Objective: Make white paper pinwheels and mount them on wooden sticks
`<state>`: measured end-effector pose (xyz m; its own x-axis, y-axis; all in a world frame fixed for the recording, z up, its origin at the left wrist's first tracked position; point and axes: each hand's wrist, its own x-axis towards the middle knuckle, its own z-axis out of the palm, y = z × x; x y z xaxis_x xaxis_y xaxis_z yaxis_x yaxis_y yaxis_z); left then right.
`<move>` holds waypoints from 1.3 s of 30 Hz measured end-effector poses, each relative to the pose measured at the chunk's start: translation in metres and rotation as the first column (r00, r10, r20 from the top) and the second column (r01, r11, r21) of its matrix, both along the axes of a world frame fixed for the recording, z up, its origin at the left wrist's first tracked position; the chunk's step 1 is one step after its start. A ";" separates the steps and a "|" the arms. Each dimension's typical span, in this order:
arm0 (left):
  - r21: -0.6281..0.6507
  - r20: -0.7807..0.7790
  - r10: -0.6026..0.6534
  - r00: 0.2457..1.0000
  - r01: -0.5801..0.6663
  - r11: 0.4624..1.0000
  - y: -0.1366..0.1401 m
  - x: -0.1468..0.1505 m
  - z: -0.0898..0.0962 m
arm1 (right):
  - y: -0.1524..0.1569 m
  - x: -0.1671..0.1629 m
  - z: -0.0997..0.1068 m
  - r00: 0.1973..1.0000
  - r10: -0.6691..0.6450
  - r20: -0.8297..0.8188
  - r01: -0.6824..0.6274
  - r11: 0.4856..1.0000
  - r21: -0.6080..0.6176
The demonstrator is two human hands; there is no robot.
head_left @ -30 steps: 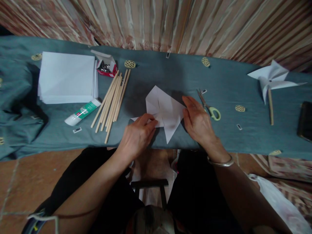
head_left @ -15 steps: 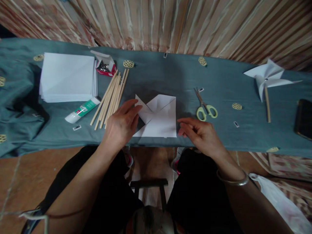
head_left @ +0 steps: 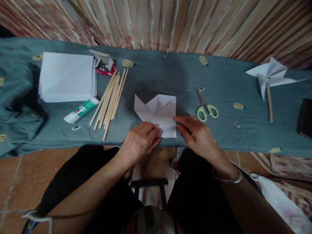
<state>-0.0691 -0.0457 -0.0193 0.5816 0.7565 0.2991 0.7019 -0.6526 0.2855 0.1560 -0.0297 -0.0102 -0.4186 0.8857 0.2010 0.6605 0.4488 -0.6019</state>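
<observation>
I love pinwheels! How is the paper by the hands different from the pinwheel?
The pinwheel has a stick; the paper has none attached. The pinwheel's blades curve inward; the paper is mostly flat. The left hand touches the paper; no hand touches the pinwheel. Both are white.

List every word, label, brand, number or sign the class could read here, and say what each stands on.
Nothing can be read for certain.
Green-and-white tube: white print and a red mark, too blurred to read.
Red box: pale marks on its side, too small to read.
White patches on the tablecloth: dark marks, too small to read.
Folded paper: no writing visible.
</observation>
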 end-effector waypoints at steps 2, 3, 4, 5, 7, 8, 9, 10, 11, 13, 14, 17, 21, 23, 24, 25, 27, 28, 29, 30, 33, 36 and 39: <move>-0.001 -0.013 0.007 1.000 -0.007 1.000 -0.001 0.001 0.001 | 0.001 0.000 -0.001 1.000 -0.001 0.003 0.001 1.000 -0.004; 0.006 -0.015 0.011 1.000 -0.011 1.000 -0.001 0.001 0.002 | 0.001 0.000 -0.001 1.000 -0.002 0.003 0.002 1.000 -0.007; 0.015 -0.013 0.013 1.000 -0.013 1.000 -0.002 0.002 0.002 | 0.001 0.001 -0.001 1.000 -0.003 0.004 0.003 1.000 -0.010; 0.022 -0.010 0.013 1.000 -0.013 1.000 -0.002 0.002 0.002 | 0.002 0.001 0.000 1.000 -0.006 0.004 0.006 1.000 -0.015; 0.022 0.000 0.010 1.000 -0.010 1.000 -0.003 0.002 0.001 | 0.002 0.002 0.000 1.000 -0.010 0.003 0.010 1.000 -0.030; 0.018 0.010 0.012 1.000 -0.012 1.000 -0.004 0.001 0.001 | 0.002 0.002 0.000 1.000 -0.010 0.000 0.010 0.999 -0.039; 0.013 0.027 0.018 0.999 -0.018 1.000 -0.004 0.000 0.000 | 0.002 0.002 0.001 1.000 -0.011 -0.003 0.011 0.999 -0.047; 0.004 0.050 0.027 0.998 -0.028 1.000 -0.004 0.000 -0.001 | 0.002 0.001 0.001 1.000 -0.013 -0.008 0.012 0.999 -0.052; -0.012 0.077 0.039 0.996 -0.038 0.999 -0.004 -0.001 -0.002 | 0.002 0.001 0.002 1.000 -0.015 -0.015 0.014 0.999 -0.048; -0.066 0.133 0.071 0.989 -0.063 0.996 -0.004 -0.003 -0.003 | 0.001 -0.003 0.003 0.999 -0.027 -0.038 0.027 1.000 -0.016; -0.102 0.151 0.091 0.984 -0.077 0.992 -0.004 -0.004 -0.004 | 0.000 -0.005 0.003 0.998 -0.035 -0.053 0.035 0.999 0.007; -0.193 0.174 0.161 0.971 -0.127 0.973 -0.003 -0.004 -0.005 | -0.004 -0.016 0.004 0.996 -0.020 -0.090 0.026 0.997 0.067; -0.277 0.241 0.232 0.942 -0.162 0.947 -0.002 -0.003 -0.006 | -0.009 -0.030 -0.001 0.995 0.050 -0.088 -0.041 0.994 0.104; -0.331 0.273 0.254 0.928 -0.158 0.930 -0.002 -0.002 -0.006 | -0.010 -0.034 -0.004 0.996 0.052 -0.077 -0.042 0.992 0.117; -0.353 0.283 0.263 0.922 -0.155 0.923 -0.002 -0.002 -0.006 | -0.010 -0.035 -0.005 0.997 0.049 -0.067 -0.040 0.991 0.127; -0.370 0.289 0.270 0.919 -0.152 0.916 -0.002 -0.002 -0.005 | -0.010 -0.036 -0.006 0.997 0.047 -0.056 -0.039 0.990 0.137; -0.384 0.297 0.275 0.915 -0.149 0.911 -0.002 -0.001 -0.005 | -0.009 -0.037 -0.008 0.998 0.042 -0.038 -0.035 0.986 0.162; -0.382 0.304 0.271 0.913 -0.144 0.913 -0.002 -0.001 -0.004 | -0.008 -0.038 -0.009 0.999 0.044 -0.031 -0.038 0.984 0.173; -0.376 0.309 0.263 0.914 -0.137 0.916 -0.002 -0.001 -0.004 | -0.008 -0.038 -0.009 0.999 0.044 -0.026 -0.039 0.983 0.180; -0.364 0.314 0.251 0.915 -0.128 0.923 -0.002 -0.001 -0.004 | -0.007 -0.038 -0.009 0.999 0.044 -0.020 -0.040 0.982 0.185; -0.301 0.317 0.202 0.927 -0.104 0.948 -0.001 -0.001 -0.004 | -0.006 -0.038 -0.010 0.999 0.036 0.000 -0.036 0.979 0.200; -0.262 0.305 0.162 0.939 -0.081 0.962 -0.001 -0.002 -0.004 | -0.006 -0.040 -0.011 1.000 0.023 0.021 -0.027 0.975 0.219; -0.268 0.300 0.161 0.940 -0.079 0.960 -0.001 -0.002 -0.004 | -0.006 -0.041 -0.012 0.999 0.022 0.043 -0.030 0.978 0.206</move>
